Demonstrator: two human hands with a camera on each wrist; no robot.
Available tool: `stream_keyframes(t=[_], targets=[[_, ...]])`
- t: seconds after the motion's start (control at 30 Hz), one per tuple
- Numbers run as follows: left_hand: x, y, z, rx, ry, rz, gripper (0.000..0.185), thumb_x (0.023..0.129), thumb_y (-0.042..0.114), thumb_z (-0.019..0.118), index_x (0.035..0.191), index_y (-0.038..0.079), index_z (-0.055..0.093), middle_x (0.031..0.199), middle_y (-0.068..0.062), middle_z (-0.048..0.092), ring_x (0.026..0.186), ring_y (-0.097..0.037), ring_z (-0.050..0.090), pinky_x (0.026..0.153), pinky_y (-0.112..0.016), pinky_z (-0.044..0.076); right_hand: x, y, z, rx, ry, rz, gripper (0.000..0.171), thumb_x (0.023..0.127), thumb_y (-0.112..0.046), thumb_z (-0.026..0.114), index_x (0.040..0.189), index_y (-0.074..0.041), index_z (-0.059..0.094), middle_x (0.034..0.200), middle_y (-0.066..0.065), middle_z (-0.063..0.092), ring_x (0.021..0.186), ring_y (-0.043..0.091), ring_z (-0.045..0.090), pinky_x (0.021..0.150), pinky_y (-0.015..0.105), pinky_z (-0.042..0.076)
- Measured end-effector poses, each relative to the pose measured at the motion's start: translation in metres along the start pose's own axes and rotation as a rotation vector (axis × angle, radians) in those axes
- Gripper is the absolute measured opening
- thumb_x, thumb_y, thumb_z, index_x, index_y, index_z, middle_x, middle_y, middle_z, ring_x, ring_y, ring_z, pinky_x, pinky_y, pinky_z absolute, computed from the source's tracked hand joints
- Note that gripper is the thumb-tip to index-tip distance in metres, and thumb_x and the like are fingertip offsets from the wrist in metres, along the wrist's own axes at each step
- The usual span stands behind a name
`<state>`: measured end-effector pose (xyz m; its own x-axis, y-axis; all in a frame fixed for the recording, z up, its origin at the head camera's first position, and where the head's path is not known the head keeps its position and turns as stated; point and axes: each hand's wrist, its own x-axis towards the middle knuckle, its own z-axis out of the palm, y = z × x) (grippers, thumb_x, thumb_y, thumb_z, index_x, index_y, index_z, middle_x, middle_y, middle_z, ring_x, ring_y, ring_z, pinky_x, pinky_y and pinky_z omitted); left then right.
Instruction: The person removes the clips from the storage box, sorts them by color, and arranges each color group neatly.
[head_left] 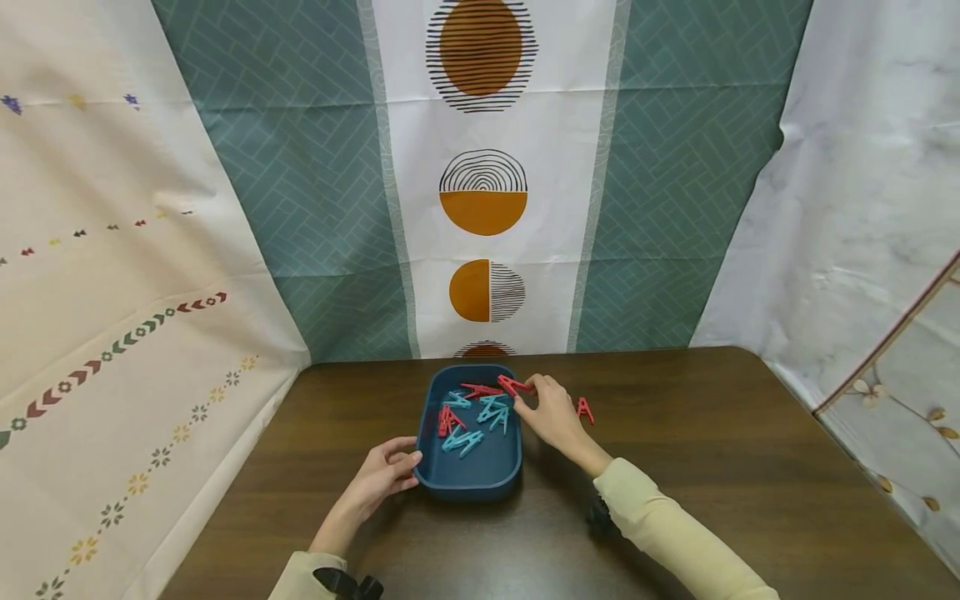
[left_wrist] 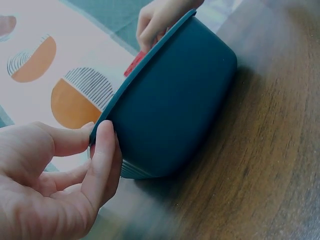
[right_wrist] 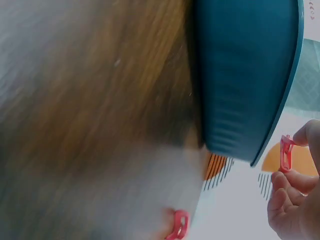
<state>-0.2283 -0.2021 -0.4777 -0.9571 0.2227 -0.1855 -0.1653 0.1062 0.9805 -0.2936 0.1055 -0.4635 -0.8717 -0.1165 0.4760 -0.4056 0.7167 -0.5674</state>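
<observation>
A dark blue tray (head_left: 468,485) stands on the brown table and holds several red and teal clothespins (head_left: 480,412). My left hand (head_left: 401,467) holds the tray's near left corner, thumb on the rim and index finger along the outer wall (left_wrist: 102,155). My right hand (head_left: 528,400) is at the tray's far right rim and pinches a red clothespin (head_left: 513,385) between thumb and fingertips. In the right wrist view that clothespin (right_wrist: 286,152) hangs just beyond the tray's rim (right_wrist: 280,115). Another red clothespin (head_left: 584,409) lies on the table just right of the right hand, also seen as the loose red clothespin (right_wrist: 179,224).
Patterned cloth hangs behind the table (head_left: 712,433) and along its left and right sides. The wood to the right of the tray carries only the loose clothespin. A dark wrist strap (head_left: 600,517) shows under the right sleeve.
</observation>
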Motion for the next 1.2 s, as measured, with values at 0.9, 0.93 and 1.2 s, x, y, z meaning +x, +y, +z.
stream_keyframes(t=[0.9,0.93,1.2], targets=[[-0.001,0.003,0.000,0.001,-0.029,-0.016,0.061,0.097,0.021,0.059,0.142,-0.008,0.032,0.095,-0.009,0.066,0.076,-0.011,0.063,0.069,-0.021,0.057,-0.020,0.067,-0.039,-0.075,0.013,0.120,0.025,0.080,-0.022,0.074,0.087,-0.002,0.060,0.076,0.010,0.058,0.062,0.016,0.048,0.054,0.027,0.041],[-0.001,0.003,0.001,-0.004,-0.029,-0.018,0.061,0.097,0.021,0.059,0.142,-0.008,0.032,0.095,-0.009,0.065,0.075,-0.011,0.063,0.069,-0.021,0.057,-0.020,0.069,-0.040,-0.080,0.011,0.138,0.025,0.080,-0.022,0.074,0.087,-0.002,0.060,0.076,0.009,0.058,0.062,0.016,0.048,0.054,0.028,0.041],[0.000,0.005,-0.001,0.031,-0.029,-0.028,0.061,0.096,0.021,0.060,0.141,-0.010,0.032,0.102,-0.015,0.067,0.077,-0.013,0.064,0.071,-0.023,0.057,-0.024,0.082,-0.051,-0.145,0.009,0.262,0.027,0.082,-0.027,0.071,0.083,-0.003,0.058,0.072,0.008,0.056,0.058,0.018,0.047,0.049,0.028,0.037]])
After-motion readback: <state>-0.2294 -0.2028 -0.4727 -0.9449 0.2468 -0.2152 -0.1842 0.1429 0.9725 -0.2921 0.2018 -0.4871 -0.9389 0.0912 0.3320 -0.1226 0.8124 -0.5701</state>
